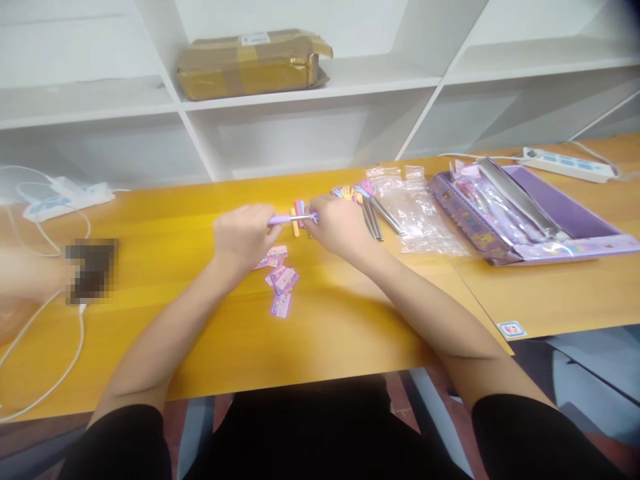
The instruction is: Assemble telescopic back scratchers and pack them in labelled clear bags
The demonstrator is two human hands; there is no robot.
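Note:
My left hand (245, 230) is closed around the purple end of a slim purple-and-silver stick (287, 219). My right hand (337, 225) grips its other end, where a bit of purple shows at the fingers. Its silver shaft spans the gap between the hands, just above the table. Behind them lie short coloured sticks, an orange one (295, 223) among them. Several silver rods (374, 217) with colourful tops rest beyond my right hand. Small pink printed cards (283, 280) lie scattered below the hands.
Clear plastic bags (420, 213) and an open purple box (575, 200) with wrapped items sit to the right. Power strips stand at the left (70, 199) and far right (570, 163). Cables and another person's blurred arm (30, 273) occupy the left. A taped carton (250, 65) is shelved behind.

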